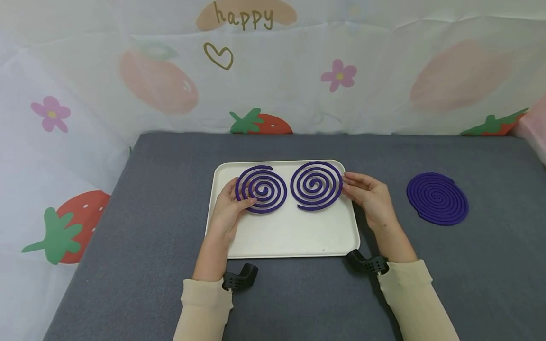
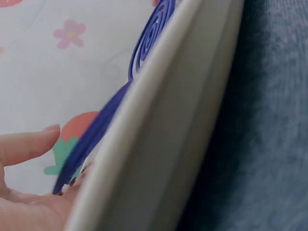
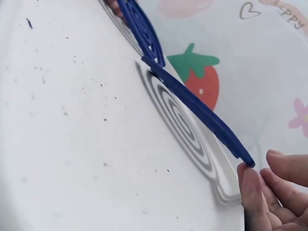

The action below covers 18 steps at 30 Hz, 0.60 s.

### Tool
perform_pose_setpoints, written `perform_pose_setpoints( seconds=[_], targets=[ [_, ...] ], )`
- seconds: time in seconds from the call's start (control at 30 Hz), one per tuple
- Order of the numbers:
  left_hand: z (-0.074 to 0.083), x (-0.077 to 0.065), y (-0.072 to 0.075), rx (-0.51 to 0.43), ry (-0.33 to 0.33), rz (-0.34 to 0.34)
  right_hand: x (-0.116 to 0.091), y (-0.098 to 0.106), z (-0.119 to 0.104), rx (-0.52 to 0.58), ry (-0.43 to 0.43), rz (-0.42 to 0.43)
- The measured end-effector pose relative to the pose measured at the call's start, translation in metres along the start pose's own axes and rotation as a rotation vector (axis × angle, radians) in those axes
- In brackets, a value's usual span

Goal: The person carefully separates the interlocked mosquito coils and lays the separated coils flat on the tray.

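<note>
Over the left part of a white tray [image 1: 290,241], my left hand [image 1: 226,208] holds a loose purple mosquito coil [image 1: 273,189] by its edge. Its fingers lie under the rings, seen through the gaps, and the thumb reaches over the top. A second single mosquito coil [image 1: 304,177] is at the tray's right, with my right hand [image 1: 373,199] at its outer edge. In the right wrist view that coil tilts, its near edge raised on a fingertip [image 3: 251,183], the thumb close above. Its spiral shadow falls on the tray.
On the grey cloth [image 1: 482,279] to the right lies a tightly wound purple coil disc [image 1: 437,199]. Small dark crumbs [image 3: 105,120] dot the tray. A printed curtain [image 1: 298,85] hangs behind the table. Black wrist mounts [image 1: 241,278] stick out near both sleeves.
</note>
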<state>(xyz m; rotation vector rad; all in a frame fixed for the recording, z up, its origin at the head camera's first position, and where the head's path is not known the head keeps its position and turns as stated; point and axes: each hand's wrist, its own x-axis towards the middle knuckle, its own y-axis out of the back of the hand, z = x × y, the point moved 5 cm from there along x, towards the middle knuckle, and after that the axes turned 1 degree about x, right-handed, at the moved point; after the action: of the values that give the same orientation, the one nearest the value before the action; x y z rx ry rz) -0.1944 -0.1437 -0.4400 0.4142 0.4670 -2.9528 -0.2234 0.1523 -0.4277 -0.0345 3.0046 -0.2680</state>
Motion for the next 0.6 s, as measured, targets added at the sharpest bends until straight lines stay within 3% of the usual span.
perform_pose_setpoints(
  seconds=[0.27,0.6],
  targets=[
    [0.011,-0.003,0.010,0.104,-0.086,0.156,-0.001,0.003,-0.003,-0.013,0.060,0.038],
    [0.020,-0.008,0.013,0.055,-0.235,0.244,-0.003,0.003,-0.007,-0.169,0.116,0.038]
  ],
)
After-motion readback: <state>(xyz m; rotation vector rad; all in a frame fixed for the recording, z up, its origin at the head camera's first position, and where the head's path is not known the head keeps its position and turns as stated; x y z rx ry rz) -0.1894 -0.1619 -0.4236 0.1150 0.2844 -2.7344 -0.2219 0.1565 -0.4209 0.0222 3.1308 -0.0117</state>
